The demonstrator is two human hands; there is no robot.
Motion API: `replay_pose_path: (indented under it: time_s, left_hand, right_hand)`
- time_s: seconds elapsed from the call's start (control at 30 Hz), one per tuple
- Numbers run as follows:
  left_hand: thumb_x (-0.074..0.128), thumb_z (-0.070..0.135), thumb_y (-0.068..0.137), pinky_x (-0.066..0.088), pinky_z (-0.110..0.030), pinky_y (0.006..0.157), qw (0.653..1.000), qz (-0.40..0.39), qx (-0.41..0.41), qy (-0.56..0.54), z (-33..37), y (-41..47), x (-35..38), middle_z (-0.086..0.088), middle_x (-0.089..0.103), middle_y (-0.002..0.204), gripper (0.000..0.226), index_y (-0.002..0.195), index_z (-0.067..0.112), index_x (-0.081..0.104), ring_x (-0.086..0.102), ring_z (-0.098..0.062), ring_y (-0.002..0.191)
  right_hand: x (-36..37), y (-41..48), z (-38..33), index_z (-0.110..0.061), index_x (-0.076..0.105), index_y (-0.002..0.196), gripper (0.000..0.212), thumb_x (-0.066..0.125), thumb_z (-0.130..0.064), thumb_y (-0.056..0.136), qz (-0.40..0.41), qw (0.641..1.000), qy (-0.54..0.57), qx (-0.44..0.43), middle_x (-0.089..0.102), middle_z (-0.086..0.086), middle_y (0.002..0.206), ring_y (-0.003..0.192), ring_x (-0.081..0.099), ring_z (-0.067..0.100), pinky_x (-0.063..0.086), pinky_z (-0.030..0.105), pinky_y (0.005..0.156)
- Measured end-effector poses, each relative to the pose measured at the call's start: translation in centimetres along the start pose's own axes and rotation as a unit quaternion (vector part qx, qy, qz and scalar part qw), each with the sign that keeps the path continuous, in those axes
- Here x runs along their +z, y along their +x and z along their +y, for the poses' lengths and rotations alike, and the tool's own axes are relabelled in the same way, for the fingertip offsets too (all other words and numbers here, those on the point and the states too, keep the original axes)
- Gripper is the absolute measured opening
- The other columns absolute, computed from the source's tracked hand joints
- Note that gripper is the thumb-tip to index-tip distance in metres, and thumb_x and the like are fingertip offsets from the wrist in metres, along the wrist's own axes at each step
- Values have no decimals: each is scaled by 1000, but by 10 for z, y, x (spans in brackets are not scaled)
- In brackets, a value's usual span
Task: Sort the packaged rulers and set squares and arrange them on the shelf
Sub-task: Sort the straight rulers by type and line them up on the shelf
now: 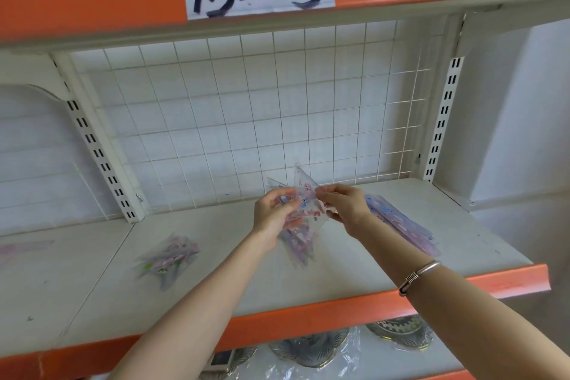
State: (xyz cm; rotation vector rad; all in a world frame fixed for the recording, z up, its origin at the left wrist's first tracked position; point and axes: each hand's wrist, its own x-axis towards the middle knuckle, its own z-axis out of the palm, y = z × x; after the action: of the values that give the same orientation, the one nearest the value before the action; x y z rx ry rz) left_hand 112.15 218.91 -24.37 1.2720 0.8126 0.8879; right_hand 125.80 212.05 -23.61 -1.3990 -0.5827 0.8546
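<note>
So you're holding a packaged set square [305, 194] with both hands, over the middle of the shelf [339, 274].
Your left hand [276, 213] grips a small bunch of packets [297, 248] from below, and your right hand [342, 205] pinches the clear set square's edge. A loose pile [168, 257] lies on the shelf well to the left, and a ruler pile [398, 222] lies just right of your right hand.

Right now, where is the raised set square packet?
Centre of the head view: the set square packet is pinched between left hand and right hand above the shelf.
</note>
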Motion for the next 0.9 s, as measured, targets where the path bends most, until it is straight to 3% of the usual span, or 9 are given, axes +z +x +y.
replay_pose_path:
  time_s: [0.17,0.3,0.4,0.47,0.53,0.63,0.7,0.8,0.9]
  left_hand:
    - [71,2,83,59,-28,59,1000,-7,4,17,-2,0,-10,-7,62,100,18,100,8,68,68,-15,74]
    - [52,-2,93,61,-33,62,1000,5,-4,-4,-4,1,-19,-8,61,108,24,107,10,66,70,-21,74]
    - [40,-11,91,59,-28,58,999,41,3,-4,-4,4,-31,-10,61,116,37,110,13,62,69,-16,68]
    - [41,-9,93,59,-28,59,997,72,9,5,-3,6,-40,-10,60,122,39,111,19,61,69,-18,72]
    - [45,-4,95,59,-29,59,995,94,19,8,-2,6,-48,-10,59,124,40,117,27,58,70,-19,74]
    - [53,-1,93,57,-28,59,995,101,26,-5,1,4,-54,-13,57,123,53,133,33,46,70,-21,79]
    - [57,-2,91,58,-30,65,995,95,25,-9,3,2,-56,-12,59,122,66,141,37,36,70,-22,84]
    - [60,-2,90,58,-31,67,996,90,22,-12,5,-1,-57,-13,60,121,76,144,40,27,70,-24,89]
    - [61,-2,89,58,-27,63,996,87,18,-16,6,-3,-58,-13,60,119,82,146,41,22,69,-18,78]
  right_hand:
    - [9,-3,1,-7,65,80,11,69,3,80,-8,999,21,27,63,11,77,65,58,20,50,20,55]
    - [10,0,5,-5,68,94,15,69,2,81,44,999,-17,22,63,10,76,61,58,16,49,17,52]
    - [6,3,10,-2,68,97,17,69,4,80,59,998,-26,26,62,9,71,56,55,15,56,27,66]
    - [6,4,15,1,68,97,19,69,7,79,60,997,-33,37,63,11,73,59,57,17,57,38,81]
    - [9,5,19,2,68,97,20,71,7,77,52,996,-53,46,65,14,77,63,59,20,57,39,83]
    - [19,2,25,-1,70,92,19,76,2,74,33,992,-111,53,65,10,74,62,59,15,56,19,60]
    - [26,0,27,-4,72,89,16,76,0,74,27,985,-164,47,61,4,66,57,53,12,45,16,50]
    - [34,0,31,-8,74,88,13,74,-3,75,26,969,-245,20,64,4,74,70,56,16,43,21,56]
    - [37,3,35,-20,71,76,13,73,-8,73,33,943,-331,8,67,4,83,84,60,20,48,25,69]
